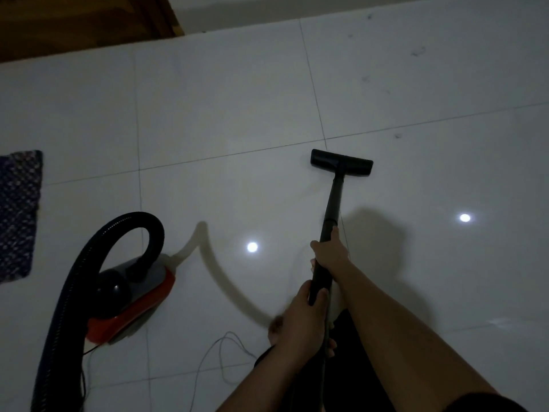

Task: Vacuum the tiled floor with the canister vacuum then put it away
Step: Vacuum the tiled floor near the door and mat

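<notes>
The vacuuming pass is under way, and putting the machine away is not yet in hand. The right hand (329,254) is wrapped round the long black wand tube (332,203) at the farther hold. The left hand (300,319) is curled round the same tube nearer the body, so both are gripping it. The flat black floor head (341,162) lies on the glossy white tiled floor (222,99), just on the near side of a grout line and right of centre.

The red and grey canister vacuum (139,307) sits on the floor to the near left, well apart from the head. Its black ribbed hose (133,221) arches up out of the body and runs down off the near-left edge. A thin dark power cord (228,333) lies in loose loops on the tiles between the canister and the person's legs. A dark blue patterned mat (17,212) lies at the far-left edge, and a brown wooden panel (74,22) stands at the far left corner.

Small dark specks of debris (417,52) are scattered on the far-right tiles, beyond the head. The next move probably calls for pushing the head forward and to the right over those specks. The canister may need drawing along, and the feet should stay out of the loose cord.
</notes>
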`<state>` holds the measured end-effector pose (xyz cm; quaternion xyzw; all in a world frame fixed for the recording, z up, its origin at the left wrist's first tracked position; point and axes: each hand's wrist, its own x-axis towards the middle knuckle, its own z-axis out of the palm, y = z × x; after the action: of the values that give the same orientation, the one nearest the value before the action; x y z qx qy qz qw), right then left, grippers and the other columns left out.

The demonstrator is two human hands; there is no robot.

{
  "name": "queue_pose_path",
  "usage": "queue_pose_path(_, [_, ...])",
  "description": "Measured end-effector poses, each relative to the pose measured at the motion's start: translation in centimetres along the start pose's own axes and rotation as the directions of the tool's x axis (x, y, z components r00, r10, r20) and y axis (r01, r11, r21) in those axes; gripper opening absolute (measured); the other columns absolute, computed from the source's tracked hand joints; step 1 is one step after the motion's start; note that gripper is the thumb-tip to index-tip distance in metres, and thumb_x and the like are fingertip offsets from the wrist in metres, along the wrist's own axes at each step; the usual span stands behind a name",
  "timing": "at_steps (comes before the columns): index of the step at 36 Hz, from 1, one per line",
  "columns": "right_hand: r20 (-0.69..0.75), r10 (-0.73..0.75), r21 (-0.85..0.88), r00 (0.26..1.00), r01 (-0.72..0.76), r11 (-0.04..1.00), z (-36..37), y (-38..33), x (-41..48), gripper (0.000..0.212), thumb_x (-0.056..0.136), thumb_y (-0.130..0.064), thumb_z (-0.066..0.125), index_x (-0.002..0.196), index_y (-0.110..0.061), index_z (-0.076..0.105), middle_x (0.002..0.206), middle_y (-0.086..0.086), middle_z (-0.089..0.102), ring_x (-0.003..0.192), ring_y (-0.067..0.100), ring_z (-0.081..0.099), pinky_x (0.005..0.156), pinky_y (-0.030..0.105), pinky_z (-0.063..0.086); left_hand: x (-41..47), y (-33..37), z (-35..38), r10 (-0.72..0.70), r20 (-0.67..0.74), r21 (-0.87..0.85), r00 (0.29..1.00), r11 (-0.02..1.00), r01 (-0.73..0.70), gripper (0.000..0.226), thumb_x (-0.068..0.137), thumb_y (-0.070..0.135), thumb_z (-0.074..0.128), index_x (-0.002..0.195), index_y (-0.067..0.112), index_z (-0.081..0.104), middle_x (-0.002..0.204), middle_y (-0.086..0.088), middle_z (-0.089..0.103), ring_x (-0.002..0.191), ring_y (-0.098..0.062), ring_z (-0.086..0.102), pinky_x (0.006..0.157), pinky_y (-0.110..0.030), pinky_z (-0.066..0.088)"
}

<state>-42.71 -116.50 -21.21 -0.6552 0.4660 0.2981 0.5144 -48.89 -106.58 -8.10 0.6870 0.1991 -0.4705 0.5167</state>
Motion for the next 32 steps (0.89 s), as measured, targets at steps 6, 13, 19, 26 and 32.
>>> queue_pose_path(6, [-0.036, 0.045, 0.041, 0.998, -0.043, 0.998, -2.0, 2.3, 0.3, 0.083, 0.091, -0.011, 0.05, 0.153, -0.031, 0.0, 0.108, 0.025, 0.059, 0.055, 0.023, 0.055, 0.056, 0.036, 0.054, 0.3, -0.5, 2.1, -0.015, 0.034, 0.01, 0.999, 1.0, 0.014, 0.027, 0.1, 0.028, 0.036, 0.125, 0.023, 0.044, 0.063, -0.005, 0.051, 0.033, -0.008, 0.048, 0.037, -0.022, 0.045])
queue_pose_path(13, [-0.047, 0.029, 0.039, 0.998, -0.027, 0.999, -5.6, 2.7, 1.7, 0.083, 0.092, -0.01, 0.051, 0.154, -0.028, -0.002, 0.096, 0.018, 0.057, 0.055, 0.021, 0.054, 0.064, 0.04, 0.055, 1.2, 0.9, 5.6, -0.033, 0.065, 0.007, 0.997, 0.999, 0.033, 0.013, 0.1, 0.033, 0.036, 0.112, 0.035, 0.041, 0.067, -0.004, 0.054, 0.036, -0.01, 0.05, 0.037, -0.02, 0.045])
queue_pose_path(19, [-0.041, 0.053, 0.07, 0.998, -0.05, 0.996, -9.7, 1.1, 3.8, 0.082, 0.093, -0.01, 0.05, 0.153, -0.034, 0.0, 0.086, 0.014, 0.054, 0.054, 0.021, 0.055, 0.052, 0.033, 0.053, 3.0, 3.9, 8.5, -0.031, 0.093, -0.017, 0.995, 0.999, 0.033, 0.009, 0.1, 0.033, 0.035, 0.106, 0.037, 0.041, 0.067, -0.004, 0.055, 0.037, -0.011, 0.049, 0.036, -0.021, 0.045])
queue_pose_path(26, [-0.04, 0.058, 0.037, 0.997, -0.057, 0.998, -14.9, -1.6, 7.1, 0.082, 0.093, -0.012, 0.051, 0.152, -0.034, -0.001, 0.117, 0.025, 0.057, 0.056, 0.022, 0.056, 0.04, 0.025, 0.046, 6.1, 8.4, 12.8, -0.01, 0.084, -0.021, 0.996, 1.0, 0.012, 0.019, 0.101, 0.028, 0.034, 0.089, 0.037, 0.046, 0.067, -0.004, 0.053, 0.042, -0.014, 0.048, 0.035, -0.019, 0.043])
queue_pose_path(32, [-0.014, 0.049, -0.014, 0.999, -0.049, 0.999, -20.1, -4.4, 9.7, 0.082, 0.093, -0.008, 0.05, 0.153, -0.031, -0.002, 0.113, 0.025, 0.058, 0.057, 0.022, 0.056, 0.049, 0.03, 0.049, 9.0, 12.1, 16.5, -0.084, 0.064, -0.074, 0.994, 0.993, 0.088, 0.033, 0.1, 0.032, 0.034, 0.132, 0.028, 0.042, 0.074, -0.01, 0.056, 0.037, -0.013, 0.05, 0.036, -0.019, 0.043])
